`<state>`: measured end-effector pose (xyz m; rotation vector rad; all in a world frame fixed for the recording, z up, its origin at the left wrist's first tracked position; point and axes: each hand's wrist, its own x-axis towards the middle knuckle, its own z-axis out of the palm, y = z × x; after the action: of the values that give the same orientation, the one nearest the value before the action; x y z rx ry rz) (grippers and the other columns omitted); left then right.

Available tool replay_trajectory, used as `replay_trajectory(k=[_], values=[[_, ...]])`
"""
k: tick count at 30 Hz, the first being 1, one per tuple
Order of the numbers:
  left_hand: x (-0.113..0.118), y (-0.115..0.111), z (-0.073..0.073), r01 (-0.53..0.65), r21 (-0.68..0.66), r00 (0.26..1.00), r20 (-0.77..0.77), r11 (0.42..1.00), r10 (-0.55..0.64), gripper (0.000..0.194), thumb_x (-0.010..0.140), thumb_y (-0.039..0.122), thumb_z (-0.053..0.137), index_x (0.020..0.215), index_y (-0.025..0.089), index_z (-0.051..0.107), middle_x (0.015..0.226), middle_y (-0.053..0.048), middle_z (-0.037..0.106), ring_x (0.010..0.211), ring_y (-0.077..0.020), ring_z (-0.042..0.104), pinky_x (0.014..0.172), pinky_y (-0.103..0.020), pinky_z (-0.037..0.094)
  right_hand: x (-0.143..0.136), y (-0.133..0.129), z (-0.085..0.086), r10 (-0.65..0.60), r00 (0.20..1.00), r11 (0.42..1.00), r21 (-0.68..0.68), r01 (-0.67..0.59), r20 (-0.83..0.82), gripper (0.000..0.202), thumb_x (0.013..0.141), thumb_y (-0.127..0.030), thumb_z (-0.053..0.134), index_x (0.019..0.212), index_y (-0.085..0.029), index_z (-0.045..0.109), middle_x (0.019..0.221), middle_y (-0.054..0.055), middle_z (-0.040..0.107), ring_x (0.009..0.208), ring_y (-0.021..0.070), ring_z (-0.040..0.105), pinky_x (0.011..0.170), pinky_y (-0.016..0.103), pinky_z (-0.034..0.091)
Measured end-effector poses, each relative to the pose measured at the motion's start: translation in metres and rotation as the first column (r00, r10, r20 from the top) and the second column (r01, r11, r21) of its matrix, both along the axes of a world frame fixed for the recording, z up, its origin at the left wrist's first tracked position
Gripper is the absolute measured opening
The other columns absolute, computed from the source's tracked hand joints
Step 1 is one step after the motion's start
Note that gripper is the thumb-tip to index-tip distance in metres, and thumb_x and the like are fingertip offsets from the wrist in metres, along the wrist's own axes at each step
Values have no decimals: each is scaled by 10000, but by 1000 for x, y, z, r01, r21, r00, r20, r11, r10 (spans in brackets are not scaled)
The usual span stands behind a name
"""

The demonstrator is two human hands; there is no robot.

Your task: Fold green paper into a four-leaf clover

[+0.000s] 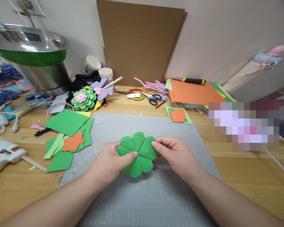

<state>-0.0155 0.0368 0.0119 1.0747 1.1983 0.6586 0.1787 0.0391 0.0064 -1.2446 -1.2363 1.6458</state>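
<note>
A green paper flower (pixel 143 162) with several rounded, creased petals is held above the grey cutting mat (pixel 104 201). My left hand (pixel 115 160) grips its left side, the thumb lying across a petal up to the centre and the fingers hidden behind. On the upper right petal my right hand (pixel 174 154) pinches the edge between thumb and fingers. Near the mat's far right corner lies a small stack of green and orange paper squares (pixel 178 115).
Green and orange paper scraps (pixel 67 124) overlap the mat's left edge, beside a hot glue gun (pixel 7 154). Behind stand a layered paper flower (pixel 84 99), scissors (pixel 153 97) and a brown board (pixel 142 41). Orange sheets (pixel 196 93) and a cutter knife (pixel 192 81) lie back right.
</note>
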Motion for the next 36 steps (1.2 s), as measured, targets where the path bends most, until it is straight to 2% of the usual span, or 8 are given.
replay_trajectory(k=[6,11,17,20,23,29,36], values=[[-1,0,-2,1,15,1000,-24,1000,-1,165,739,319,684,819,176,702,788,-23,744,699,-189,664,665,-270,517,0,-2,4,6,997,998,66,-10,72,256,831,-373,584,685,-166,617,649,3,588,619,128,548,592,244,476],[1,-1,-2,-42,1,999,-33,999,42,139,720,302,695,786,179,694,762,-16,738,678,-184,661,634,-258,513,-3,-4,4,-47,985,991,128,26,164,252,826,-349,575,652,-169,607,602,-12,533,572,114,486,536,230,417],[1,0,-5,-70,-59,995,73,996,75,195,723,329,697,838,172,684,840,-49,746,736,-205,671,699,-293,519,-3,-2,3,8,997,1000,2,-8,71,216,819,-395,588,875,-186,580,721,6,625,642,148,614,573,262,503],[1,1,-5,-104,-87,990,89,991,112,217,712,331,705,833,154,674,817,-64,743,723,-209,666,682,-292,512,-2,0,5,66,987,998,-25,-63,149,214,817,-385,589,779,-180,540,629,-15,593,535,113,580,458,203,432],[1,1,-5,-95,-98,987,123,991,107,217,726,320,698,847,143,668,826,-71,739,730,-205,659,688,-291,505,-1,0,6,98,983,995,-35,-93,156,251,814,-380,585,689,-178,503,569,-33,562,446,71,503,406,177,359],[-1,1,-6,-33,-115,968,243,993,60,236,740,288,692,910,125,677,831,-67,738,730,-182,649,705,-277,496,-4,-3,5,69,989,997,-32,-65,134,279,794,-409,599,676,-183,486,571,-41,538,434,64,447,425,195,354],[0,0,-6,-94,-111,979,169,989,112,234,700,298,720,850,126,666,813,-63,733,712,-191,648,688,-285,494,-4,-2,6,78,982,996,39,-86,174,263,794,-401,596,661,-188,518,564,-35,528,450,76,408,424,215,297]])
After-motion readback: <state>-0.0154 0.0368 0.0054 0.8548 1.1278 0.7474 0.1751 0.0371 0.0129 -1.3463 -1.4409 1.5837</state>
